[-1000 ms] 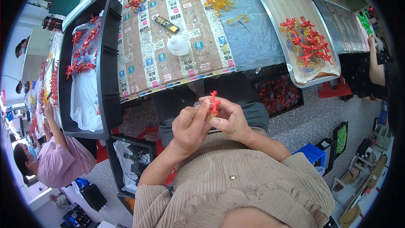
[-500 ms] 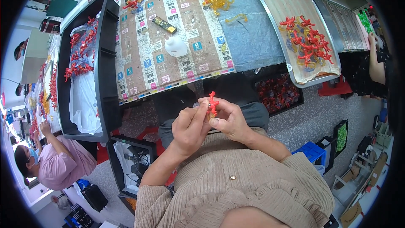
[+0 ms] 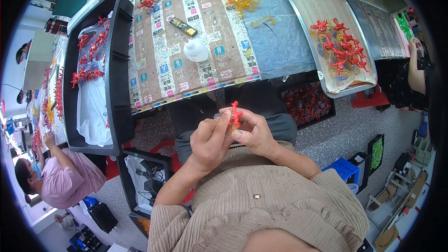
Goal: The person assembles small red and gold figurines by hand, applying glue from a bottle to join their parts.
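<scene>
From my end I see the small red figure (image 3: 236, 114) off the table (image 3: 224, 28), in the middle of the scene, just beyond the near edge of the shirt; I judge work on this one to be under way, as it is between the fingers and not laid down; similar red pieces (image 3: 88, 74) lie in the black crate (image 3: 119, 74) on the left, and more red pieces (image 3: 343, 49) on the metal tray (image 3: 317, 7) at far right; which of those are finished or waiting, I cannot tell.

The left hand (image 3: 207, 142) is curled, thumb and forefinger pinched on the figure's left side; the right hand (image 3: 259, 135) comes from the right, thumb bent, fingers closed about its lower part; both wrists angle inward, forearms low; the fingers partly hide what they grip.
</scene>
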`<act>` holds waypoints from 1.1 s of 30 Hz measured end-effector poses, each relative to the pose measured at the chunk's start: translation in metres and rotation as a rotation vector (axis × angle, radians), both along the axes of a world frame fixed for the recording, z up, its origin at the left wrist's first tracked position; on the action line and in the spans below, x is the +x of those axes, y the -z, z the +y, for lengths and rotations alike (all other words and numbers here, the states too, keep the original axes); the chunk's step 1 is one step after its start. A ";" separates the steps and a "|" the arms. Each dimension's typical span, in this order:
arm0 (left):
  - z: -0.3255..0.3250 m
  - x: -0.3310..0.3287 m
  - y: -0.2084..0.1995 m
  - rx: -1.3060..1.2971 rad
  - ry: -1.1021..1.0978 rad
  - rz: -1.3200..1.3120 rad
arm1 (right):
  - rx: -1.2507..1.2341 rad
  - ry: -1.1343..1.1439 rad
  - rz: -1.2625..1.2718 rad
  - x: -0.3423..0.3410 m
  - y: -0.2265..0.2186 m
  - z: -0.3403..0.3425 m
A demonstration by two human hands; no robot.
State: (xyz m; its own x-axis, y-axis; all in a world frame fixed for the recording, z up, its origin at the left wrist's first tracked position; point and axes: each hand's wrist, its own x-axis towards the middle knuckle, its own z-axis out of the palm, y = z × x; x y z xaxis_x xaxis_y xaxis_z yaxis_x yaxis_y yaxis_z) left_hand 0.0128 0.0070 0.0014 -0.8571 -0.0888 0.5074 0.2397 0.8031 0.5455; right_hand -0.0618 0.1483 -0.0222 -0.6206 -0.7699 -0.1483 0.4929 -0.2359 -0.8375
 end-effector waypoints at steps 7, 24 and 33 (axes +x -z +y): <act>0.000 -0.001 -0.001 0.012 -0.008 0.016 | 0.028 0.003 -0.018 0.000 -0.006 0.001; 0.007 -0.006 -0.004 0.095 -0.091 0.026 | 0.143 0.051 0.084 0.003 -0.008 -0.002; 0.007 -0.008 -0.017 0.859 -0.021 -0.241 | 0.194 0.125 0.353 -0.014 -0.017 0.011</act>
